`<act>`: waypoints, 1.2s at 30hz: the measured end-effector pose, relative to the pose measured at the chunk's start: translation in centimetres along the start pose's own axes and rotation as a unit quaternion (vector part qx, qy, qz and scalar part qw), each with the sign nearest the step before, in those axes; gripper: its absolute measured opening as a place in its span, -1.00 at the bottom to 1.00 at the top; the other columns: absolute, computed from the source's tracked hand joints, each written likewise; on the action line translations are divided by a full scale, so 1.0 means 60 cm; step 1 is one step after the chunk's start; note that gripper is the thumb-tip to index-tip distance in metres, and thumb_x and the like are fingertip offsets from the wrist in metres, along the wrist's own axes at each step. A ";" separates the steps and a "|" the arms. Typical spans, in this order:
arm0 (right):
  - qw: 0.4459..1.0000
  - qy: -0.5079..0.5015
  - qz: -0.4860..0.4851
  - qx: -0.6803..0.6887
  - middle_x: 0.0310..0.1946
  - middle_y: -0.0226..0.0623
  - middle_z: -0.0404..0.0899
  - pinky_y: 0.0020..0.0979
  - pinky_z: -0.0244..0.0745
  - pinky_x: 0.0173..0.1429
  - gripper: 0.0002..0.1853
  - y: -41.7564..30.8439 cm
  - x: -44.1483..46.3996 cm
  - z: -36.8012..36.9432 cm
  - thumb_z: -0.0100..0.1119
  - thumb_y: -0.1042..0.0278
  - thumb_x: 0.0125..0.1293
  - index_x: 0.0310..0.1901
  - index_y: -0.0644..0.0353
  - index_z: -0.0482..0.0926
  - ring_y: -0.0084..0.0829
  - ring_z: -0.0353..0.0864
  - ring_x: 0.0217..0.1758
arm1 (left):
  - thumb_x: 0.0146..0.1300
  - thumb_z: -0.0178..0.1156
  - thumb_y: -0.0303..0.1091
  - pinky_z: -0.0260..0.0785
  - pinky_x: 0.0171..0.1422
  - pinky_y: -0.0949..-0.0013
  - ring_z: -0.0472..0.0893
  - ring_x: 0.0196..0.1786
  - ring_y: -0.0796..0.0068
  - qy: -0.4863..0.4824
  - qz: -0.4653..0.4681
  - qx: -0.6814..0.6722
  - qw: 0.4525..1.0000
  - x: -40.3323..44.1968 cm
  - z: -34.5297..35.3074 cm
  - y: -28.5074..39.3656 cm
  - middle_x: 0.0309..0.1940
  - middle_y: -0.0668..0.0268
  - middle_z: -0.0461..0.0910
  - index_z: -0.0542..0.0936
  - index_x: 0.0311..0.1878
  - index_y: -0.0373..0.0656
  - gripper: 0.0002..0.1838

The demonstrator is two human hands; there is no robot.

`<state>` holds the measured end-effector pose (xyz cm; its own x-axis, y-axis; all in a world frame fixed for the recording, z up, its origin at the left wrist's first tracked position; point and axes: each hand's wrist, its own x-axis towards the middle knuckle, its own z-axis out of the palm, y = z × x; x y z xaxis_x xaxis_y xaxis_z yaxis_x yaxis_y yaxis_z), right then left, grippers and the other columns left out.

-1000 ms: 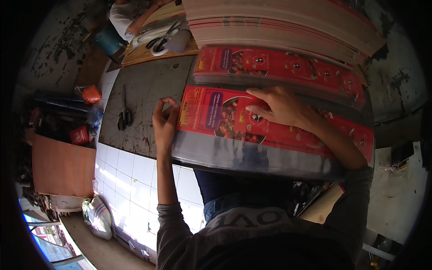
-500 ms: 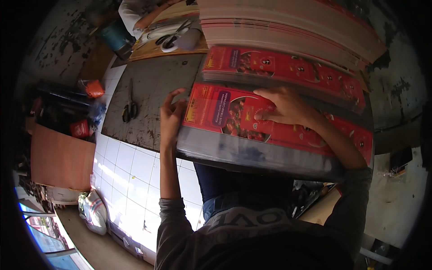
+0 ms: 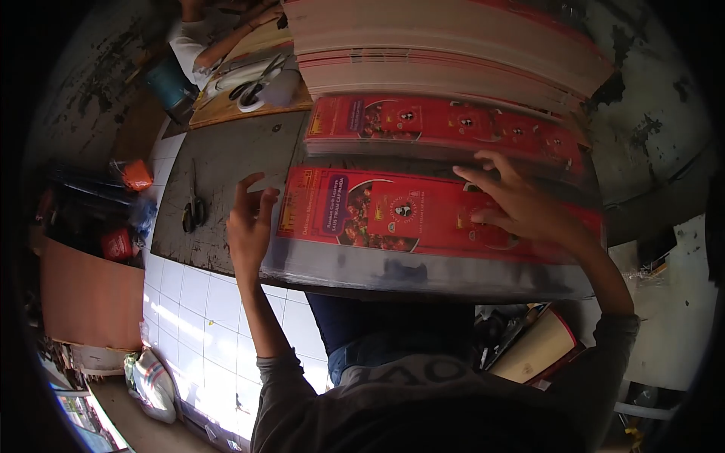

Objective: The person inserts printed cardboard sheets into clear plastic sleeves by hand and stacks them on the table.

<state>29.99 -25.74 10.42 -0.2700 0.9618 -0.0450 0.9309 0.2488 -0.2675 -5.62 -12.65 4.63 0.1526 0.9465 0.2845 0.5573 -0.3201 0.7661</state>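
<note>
A long red printed sheet (image 3: 434,215) with food pictures lies in front of me. Clear plastic (image 3: 362,264) shows along its near edge. Beside the sheet's left end is my left hand (image 3: 251,219), thumb and fingers apart, holding nothing. My right hand (image 3: 521,204) hovers over or lightly touches the sheet right of its middle, fingers spread; contact is hard to tell. Just beyond lies a second stack of similar red printed sheets (image 3: 445,124), also with clear plastic at its near side.
Black-handled scissors (image 3: 194,208) lie on the worn dark table (image 3: 234,155) to the left. Tall stacks of pale sheets (image 3: 445,72) stand at the back. Another person's arm (image 3: 226,49) reaches over a wooden board (image 3: 215,112) holding more scissors (image 3: 253,89).
My right hand has moved right along the sheet, its fingers spreading. My left hand has drawn slightly away from the left end. The whole view has shifted.
</note>
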 end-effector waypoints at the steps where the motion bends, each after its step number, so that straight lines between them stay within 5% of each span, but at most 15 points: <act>1: 0.998 0.042 0.034 0.024 0.25 0.01 0.06 -0.14 0.30 0.19 -0.32 0.013 -0.035 -0.006 0.06 -0.14 0.20 0.29 0.02 0.22 0.00 0.29 0.21 | 0.29 0.04 -0.29 0.46 -0.16 0.37 0.62 -0.16 0.30 -0.006 0.004 -0.007 1.000 -0.012 -0.006 0.007 -0.26 0.15 0.61 0.41 0.11 -0.13 -0.66; 3: 0.989 0.117 0.084 -0.022 0.26 -0.02 0.08 -0.20 0.28 0.20 -0.36 0.045 -0.106 -0.008 0.15 0.05 0.18 0.28 0.05 0.24 -0.03 0.23 0.26 | 0.31 0.02 -0.22 0.42 0.02 0.12 0.48 0.13 0.06 0.112 0.110 0.231 0.960 -0.032 -0.014 0.017 0.10 0.04 0.42 0.41 0.12 -0.08 -0.66; 4: 0.989 0.116 0.087 -0.025 0.26 -0.02 0.08 -0.20 0.28 0.20 -0.36 0.058 -0.139 -0.001 0.15 0.05 0.18 0.28 0.05 0.24 -0.03 0.23 0.26 | 0.31 0.02 -0.22 0.42 0.02 0.12 0.48 0.13 0.06 0.111 0.112 0.227 0.961 -0.035 -0.012 0.021 0.10 0.04 0.42 0.41 0.12 -0.08 -0.66; 6: 0.956 0.191 0.220 0.042 0.24 -0.03 0.12 -0.23 0.27 0.21 -0.38 0.080 -0.192 0.024 0.18 0.19 0.14 0.25 0.09 0.27 -0.06 0.25 0.25 | 0.31 0.01 -0.21 0.30 0.15 -0.03 0.37 0.22 0.02 0.043 0.086 0.197 0.976 -0.040 0.000 0.032 0.28 0.03 0.19 0.41 0.12 -0.10 -0.65; 7: 0.956 0.188 0.220 0.039 0.24 -0.03 0.12 -0.23 0.27 0.21 -0.38 0.083 -0.208 0.033 0.18 0.19 0.14 0.25 0.09 0.27 -0.06 0.25 0.25 | 0.32 -0.02 -0.22 0.11 0.29 -0.11 0.30 0.26 -0.02 0.010 0.080 0.181 0.980 -0.041 0.008 0.042 0.29 0.04 0.18 0.38 0.14 -0.11 -0.64; 11: 0.923 0.261 0.278 0.046 0.18 -0.06 0.22 -0.29 0.23 0.23 -0.38 0.079 -0.232 0.051 0.18 0.29 0.08 0.22 0.18 0.30 -0.12 0.27 0.23 | 0.30 -0.03 -0.13 -0.06 0.39 -0.10 0.02 0.43 0.10 -0.090 0.180 0.266 0.943 -0.032 0.036 0.058 0.38 0.11 0.04 0.30 0.23 -0.09 -0.53; 19: 0.910 0.325 0.256 -0.018 0.04 -0.07 0.36 -0.18 0.27 0.13 -0.38 0.098 -0.235 0.068 0.29 0.27 -0.04 0.13 0.20 0.38 -0.08 0.38 0.07 | 0.23 0.03 -0.10 -0.11 0.44 0.00 0.02 0.44 0.23 -0.183 0.173 0.248 0.935 -0.016 0.034 0.060 0.38 0.25 0.08 0.25 0.30 0.00 -0.43; 23: 0.886 0.314 0.335 -0.067 0.03 -0.13 0.38 -0.21 0.25 0.14 -0.38 0.109 -0.236 0.071 0.30 0.27 -0.06 0.12 0.16 0.40 -0.10 0.39 0.06 | 0.18 0.10 -0.15 0.01 0.39 -0.01 0.10 0.40 0.12 -0.178 0.184 0.204 0.945 -0.008 0.032 0.044 0.38 0.21 0.08 0.28 0.28 -0.04 -0.42; 28: 0.884 0.326 0.322 -0.087 0.05 -0.14 0.38 -0.21 0.26 0.13 -0.41 0.113 -0.234 0.077 0.28 0.26 -0.03 0.11 0.14 0.41 -0.12 0.38 0.08 | 0.09 0.15 -0.28 0.26 0.26 0.07 0.32 0.27 0.03 -0.113 0.135 -0.052 0.983 -0.006 0.041 0.018 0.32 0.04 0.15 0.30 0.23 -0.20 -0.40; 35: 0.883 0.322 0.337 -0.043 0.09 -0.13 0.37 -0.23 0.29 0.13 -0.43 0.120 -0.233 0.077 0.21 0.13 0.05 0.11 0.16 0.40 -0.09 0.36 0.13 | 0.08 0.17 -0.26 0.26 0.26 0.04 0.31 0.26 0.02 -0.105 0.089 -0.022 0.990 -0.007 0.042 0.019 0.25 0.03 0.24 0.29 0.23 -0.22 -0.38; 36: 0.883 0.323 0.340 -0.036 0.09 -0.11 0.37 -0.23 0.29 0.13 -0.43 0.119 -0.230 0.075 0.19 0.12 0.06 0.11 0.17 0.40 -0.08 0.36 0.14 | 0.11 0.13 -0.26 0.14 0.33 0.04 0.24 0.30 0.08 -0.121 0.072 -0.025 0.990 -0.006 0.042 0.025 0.25 0.03 0.20 0.24 0.26 -0.24 -0.37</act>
<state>39.25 -37.75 4.79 0.5315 0.7504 0.3929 0.8434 -0.4260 -0.3275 -2.79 -13.39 4.26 0.4218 0.8715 0.2504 0.4754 -0.4477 0.7574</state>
